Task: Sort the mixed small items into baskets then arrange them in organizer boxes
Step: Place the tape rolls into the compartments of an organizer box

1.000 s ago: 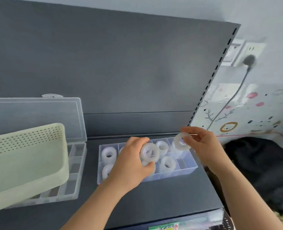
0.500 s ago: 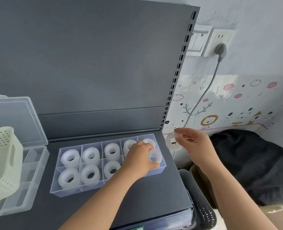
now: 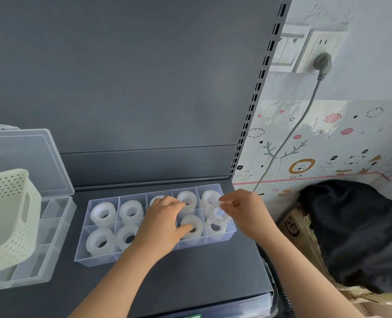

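Plainly, the clear organizer box (image 3: 94,260) lay on the dark shelf (image 3: 190,283), with white tape rolls (image 3: 103,213) in its two rows of compartments. The left hand (image 3: 161,222) rested over the box's middle compartments, its fingers loosely spread across the rolls there and its thumb touching the front-row roll (image 3: 191,227) second from the box's right end. The right hand (image 3: 247,210) pinched another roll, the pinched roll (image 3: 215,212), between thumb and fingertips, tilted just above the box's right-end compartments. Left of the box, a cream basket (image 3: 9,221) sat on a second organizer (image 3: 52,237) whose lid (image 3: 29,161) stood open.
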The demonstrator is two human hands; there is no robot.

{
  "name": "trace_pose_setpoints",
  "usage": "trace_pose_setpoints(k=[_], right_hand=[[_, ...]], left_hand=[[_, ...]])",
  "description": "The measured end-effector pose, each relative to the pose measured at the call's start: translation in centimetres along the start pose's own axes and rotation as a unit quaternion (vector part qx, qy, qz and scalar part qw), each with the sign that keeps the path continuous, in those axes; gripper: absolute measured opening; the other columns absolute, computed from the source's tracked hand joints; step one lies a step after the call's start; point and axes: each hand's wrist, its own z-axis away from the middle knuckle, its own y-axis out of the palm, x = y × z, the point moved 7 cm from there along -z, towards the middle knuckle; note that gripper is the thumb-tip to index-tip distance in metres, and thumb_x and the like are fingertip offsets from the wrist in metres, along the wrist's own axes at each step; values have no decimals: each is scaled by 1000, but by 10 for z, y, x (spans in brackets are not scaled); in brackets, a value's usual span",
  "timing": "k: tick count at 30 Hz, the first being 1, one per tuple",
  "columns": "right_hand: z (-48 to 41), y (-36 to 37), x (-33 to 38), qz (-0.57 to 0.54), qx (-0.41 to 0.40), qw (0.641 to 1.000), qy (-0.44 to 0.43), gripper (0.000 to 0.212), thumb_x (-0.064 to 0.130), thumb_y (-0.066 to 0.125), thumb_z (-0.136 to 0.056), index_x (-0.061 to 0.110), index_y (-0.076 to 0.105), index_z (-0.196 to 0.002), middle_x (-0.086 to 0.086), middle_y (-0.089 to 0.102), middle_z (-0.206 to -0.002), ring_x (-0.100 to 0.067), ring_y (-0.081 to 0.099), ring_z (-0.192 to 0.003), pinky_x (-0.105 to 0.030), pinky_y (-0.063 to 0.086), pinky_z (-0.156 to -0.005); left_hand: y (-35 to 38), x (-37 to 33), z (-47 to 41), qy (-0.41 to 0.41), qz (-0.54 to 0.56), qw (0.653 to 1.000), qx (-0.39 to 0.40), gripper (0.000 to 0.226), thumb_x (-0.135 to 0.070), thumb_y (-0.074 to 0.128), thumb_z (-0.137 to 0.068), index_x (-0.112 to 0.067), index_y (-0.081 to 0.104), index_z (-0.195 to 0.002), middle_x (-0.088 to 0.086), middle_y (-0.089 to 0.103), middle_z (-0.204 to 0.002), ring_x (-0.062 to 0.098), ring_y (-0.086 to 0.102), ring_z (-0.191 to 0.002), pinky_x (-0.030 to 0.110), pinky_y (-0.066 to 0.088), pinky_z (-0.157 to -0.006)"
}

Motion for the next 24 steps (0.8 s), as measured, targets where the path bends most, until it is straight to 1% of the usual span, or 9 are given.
trace_pose_setpoints(k=[4,7,10,12,14,16,18,20,24], right_hand=[[-2,12,-4,80,18,997,-5,16,20,62,-87,22,72,-100,7,72,-98,-11,63,-95,-30,53,-82],[-2,17,-4,113,13,993,-17,17,19,61,-88,20,72,-101,4,72,-98,-14,60,-96,-27,50,-80],[0,24,-3,154,17,987,-47,20,22,61,-90,19,70,-107,3,61,-109,-16,54,-102,-21,41,-75],[4,27,1,164,19,983,-77,28,30,62,-89,19,66,-115,5,55,-117,-15,48,-108,-19,37,-79],[9,29,9,144,23,983,-116,44,40,65,-84,19,60,-123,8,51,-124,-13,42,-112,-17,34,-84],[15,35,18,126,55,980,-145,62,49,71,-76,22,53,-129,12,47,-130,-10,36,-117,-16,31,-90],[18,45,23,126,98,975,-154,73,52,74,-70,25,49,-133,14,44,-135,-6,30,-126,-18,31,-97],[19,52,24,137,115,973,-148,77,51,75,-69,27,45,-135,14,42,-136,-4,26,-130,-20,33,-101],[12,55,28,152,103,975,-126,75,48,74,-70,28,44,-136,10,42,-136,-11,26,-131,-25,34,-100]], left_hand=[[0,2,8,9,-3,1000,11,69,-62,65,-75,-25,51,-132,-15,46,-132,10,37,-124,26,34,-102],[-1,1,10,12,-16,999,25,81,-66,67,-68,-26,46,-136,-15,37,-139,10,33,-129,27,32,-105],[-4,6,12,3,-40,999,34,85,-64,70,-68,-27,41,-140,-12,28,-145,11,28,-132,28,29,-108],[-7,13,14,-7,-45,998,36,88,-63,71,-67,-28,40,-141,-12,27,-147,12,30,-131,28,28,-108],[-12,19,17,-19,-61,997,34,89,-64,71,-66,-28,38,-141,-14,25,-148,13,30,-131,28,25,-108],[-17,27,21,-36,-86,995,33,90,-66,69,-66,-31,36,-142,-15,24,-149,14,28,-133,28,22,-109],[-20,37,26,-57,-74,995,34,91,-65,71,-64,-32,37,-142,-15,26,-148,13,27,-134,29,25,-109],[-20,44,28,-71,-37,996,38,90,-63,74,-62,-30,42,-140,-16,31,-145,11,28,-133,30,29,-108],[-22,49,22,-78,11,996,47,86,-55,79,-63,-28,46,-137,-15,34,-141,9,32,-130,30,35,-105]])
